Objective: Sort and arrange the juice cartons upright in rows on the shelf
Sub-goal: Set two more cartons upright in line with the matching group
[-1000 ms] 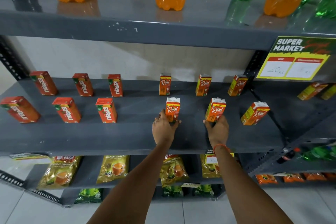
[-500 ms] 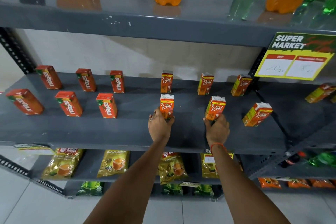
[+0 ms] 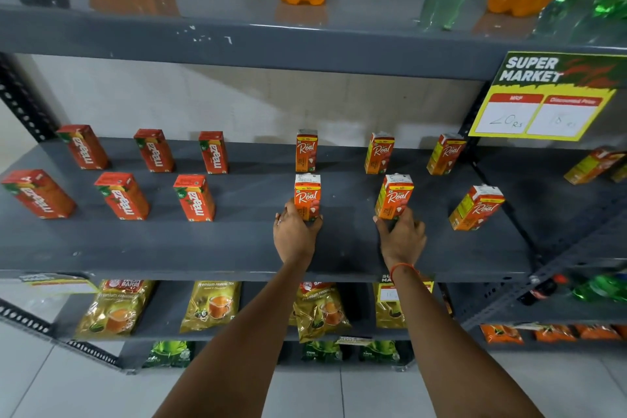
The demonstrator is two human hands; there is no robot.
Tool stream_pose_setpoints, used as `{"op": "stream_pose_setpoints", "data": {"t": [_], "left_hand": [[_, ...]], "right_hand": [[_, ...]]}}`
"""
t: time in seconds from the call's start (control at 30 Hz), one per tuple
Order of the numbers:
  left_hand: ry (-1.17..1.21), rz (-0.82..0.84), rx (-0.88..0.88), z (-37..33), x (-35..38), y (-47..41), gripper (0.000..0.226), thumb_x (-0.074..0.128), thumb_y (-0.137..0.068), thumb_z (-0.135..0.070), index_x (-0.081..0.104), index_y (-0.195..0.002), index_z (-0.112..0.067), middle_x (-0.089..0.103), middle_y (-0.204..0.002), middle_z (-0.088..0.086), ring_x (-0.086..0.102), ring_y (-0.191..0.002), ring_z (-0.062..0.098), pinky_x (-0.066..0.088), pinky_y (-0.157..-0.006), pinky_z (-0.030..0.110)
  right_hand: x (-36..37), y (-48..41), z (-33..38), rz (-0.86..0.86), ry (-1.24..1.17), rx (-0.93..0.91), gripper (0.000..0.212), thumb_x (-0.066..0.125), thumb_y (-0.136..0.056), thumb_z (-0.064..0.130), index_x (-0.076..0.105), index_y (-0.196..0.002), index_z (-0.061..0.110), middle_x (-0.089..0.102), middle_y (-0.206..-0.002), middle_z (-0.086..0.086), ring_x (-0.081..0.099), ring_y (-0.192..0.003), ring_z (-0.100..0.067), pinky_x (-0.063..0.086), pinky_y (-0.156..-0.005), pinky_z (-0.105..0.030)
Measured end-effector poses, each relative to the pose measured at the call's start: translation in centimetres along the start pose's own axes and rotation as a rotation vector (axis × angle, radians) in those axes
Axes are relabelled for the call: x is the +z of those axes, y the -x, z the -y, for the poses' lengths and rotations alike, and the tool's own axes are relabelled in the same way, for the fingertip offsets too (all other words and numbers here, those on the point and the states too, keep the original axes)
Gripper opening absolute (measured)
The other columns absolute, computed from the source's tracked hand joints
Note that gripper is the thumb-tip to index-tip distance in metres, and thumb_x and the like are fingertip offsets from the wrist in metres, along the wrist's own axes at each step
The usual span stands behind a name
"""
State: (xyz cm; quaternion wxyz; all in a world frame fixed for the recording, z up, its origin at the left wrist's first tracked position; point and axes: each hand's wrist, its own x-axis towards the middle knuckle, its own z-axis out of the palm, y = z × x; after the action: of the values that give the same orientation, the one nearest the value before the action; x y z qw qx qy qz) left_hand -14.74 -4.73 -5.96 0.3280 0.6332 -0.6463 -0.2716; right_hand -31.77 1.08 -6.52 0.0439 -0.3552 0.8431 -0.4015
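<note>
Juice cartons are all standing upright on the grey middle shelf [image 3: 169, 248], two rows deep. Using the yellow price sign [image 3: 543, 98] as the reference: the Real cartons sit below and left of it, and the six red Maaza cartons [image 3: 195, 197] are way further left. The left hand [image 3: 295, 234] is wrapped around the base of the front-row Real carton [image 3: 307, 195], fingers closed on both sides of it. The right hand [image 3: 402, 236] grips the bottom of the next front Real carton [image 3: 395, 195], the one nearer the sign, thumb and fingers pinching it. A third front-row Real carton [image 3: 476, 207] stands by itself almost under the sign, nobody touching it. Three more Reals [image 3: 379, 153] line the back row behind them.
</note>
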Motion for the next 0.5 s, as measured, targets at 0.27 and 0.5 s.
{"op": "stream_pose_setpoints", "data": {"t": [0.27,0.5], "left_hand": [[0.024,0.005,0.003,-0.1,-0.2,0.0,0.056,0.066,-0.081,-0.042,0.045,-0.121,-0.01,0.062,-0.118,0.012,0.055,-0.11,0.03,0.044,-0.096,0.044],[0.087,0.072,-0.008,-0.3,-2.2,0.8,0.087,0.072,-0.073,-0.049,0.028,-0.137,-0.009,0.044,-0.14,0.014,0.037,-0.131,0.034,0.032,-0.109,0.05]], "right_hand": [[-0.1,0.1,0.2,0.024,0.028,0.02,0.054,0.067,-0.08,0.038,0.048,-0.122,0.009,0.059,-0.124,-0.016,0.046,-0.12,-0.035,0.036,-0.1,-0.048],[-1.1,2.4,2.5,-0.054,0.073,0.039,0.093,0.069,-0.075,0.046,0.023,-0.141,-0.001,0.036,-0.142,-0.026,0.033,-0.13,-0.04,0.036,-0.106,-0.051]]}}
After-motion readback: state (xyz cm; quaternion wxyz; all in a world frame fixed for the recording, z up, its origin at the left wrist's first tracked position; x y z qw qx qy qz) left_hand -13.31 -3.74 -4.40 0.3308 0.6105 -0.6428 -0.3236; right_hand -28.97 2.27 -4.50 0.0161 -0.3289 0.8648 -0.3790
